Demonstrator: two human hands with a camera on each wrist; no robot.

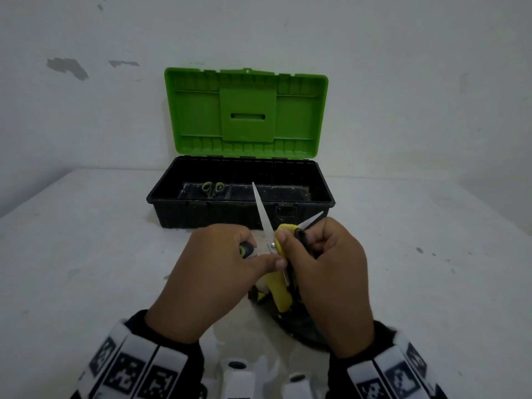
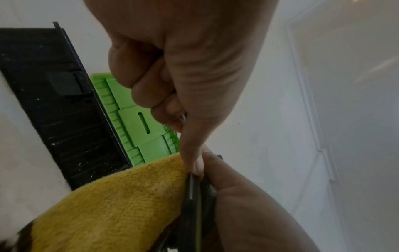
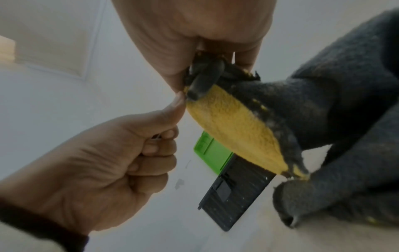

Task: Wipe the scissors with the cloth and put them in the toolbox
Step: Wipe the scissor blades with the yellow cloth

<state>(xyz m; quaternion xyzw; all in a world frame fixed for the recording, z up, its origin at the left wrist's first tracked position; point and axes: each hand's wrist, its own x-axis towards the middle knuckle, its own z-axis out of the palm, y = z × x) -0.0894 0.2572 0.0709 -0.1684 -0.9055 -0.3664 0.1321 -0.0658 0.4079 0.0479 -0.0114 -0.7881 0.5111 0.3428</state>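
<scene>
The scissors [image 1: 261,208] are spread open in front of the toolbox [image 1: 218,218]; one steel blade points up and the other points right. My left hand [image 1: 230,256] grips their green-and-black handle, with the thumb near the pivot. My right hand [image 1: 311,251] pinches the yellow-and-black cloth [image 1: 280,295] around the right-pointing blade near the pivot, so only that blade's tip shows. In the right wrist view, my right hand [image 3: 194,34] holds the cloth [image 3: 233,129], which hangs down beside my left hand [image 3: 97,170]. The left wrist view shows my left hand [image 2: 172,68] curled just above the cloth [image 2: 118,204].
The toolbox stands on a white table [image 1: 100,254] by the wall, with its green lid [image 1: 244,110] upright. Inside its black tub lies a second pair of green-handled scissors [image 1: 213,189]. White rig parts [image 1: 239,378] sit at the near edge.
</scene>
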